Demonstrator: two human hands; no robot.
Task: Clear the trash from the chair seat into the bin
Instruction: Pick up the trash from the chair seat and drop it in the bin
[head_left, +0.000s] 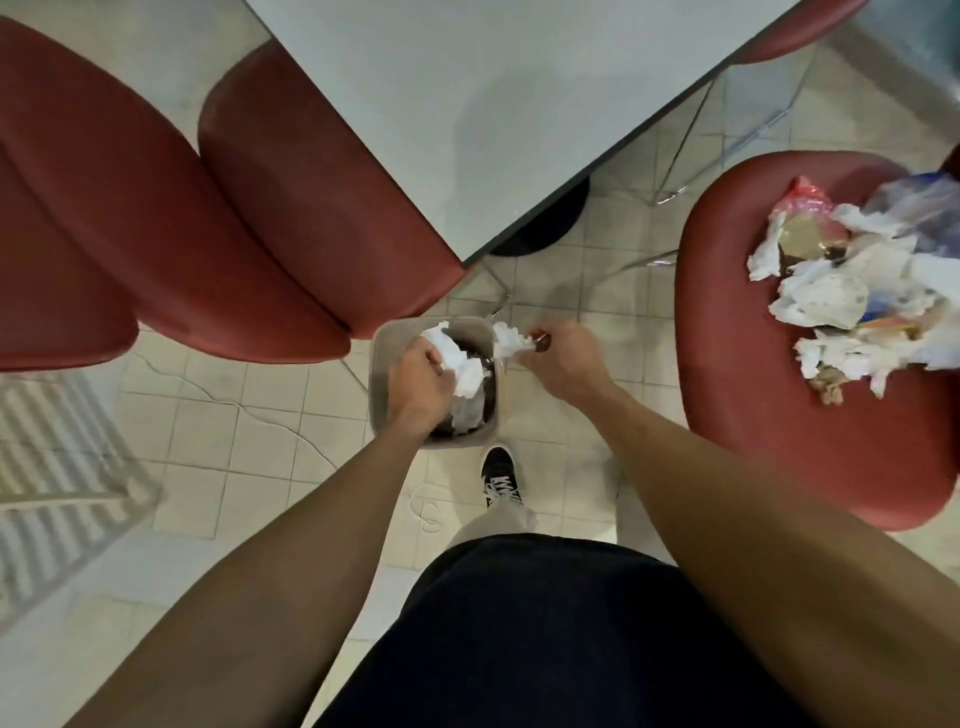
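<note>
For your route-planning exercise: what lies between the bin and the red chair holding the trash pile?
In the head view, only bare tiled floor separates the bin from the red chair; the right hand hangs above that gap, holding crumpled paper.

A grey surface (493, 104) reached in from the top of the view, its corner pointing down toward the middle, with a dark round base (545, 218) showing under its edge. Two red padded chair backs (208, 218) stood side by side at the left, close against the surface's edge. The floor (249, 415) was pale square tile, cracked in places. A white slatted rack (57, 457) lay at the lower left. A black sneaker with white laces (500, 475) stood on the tiles.
</note>
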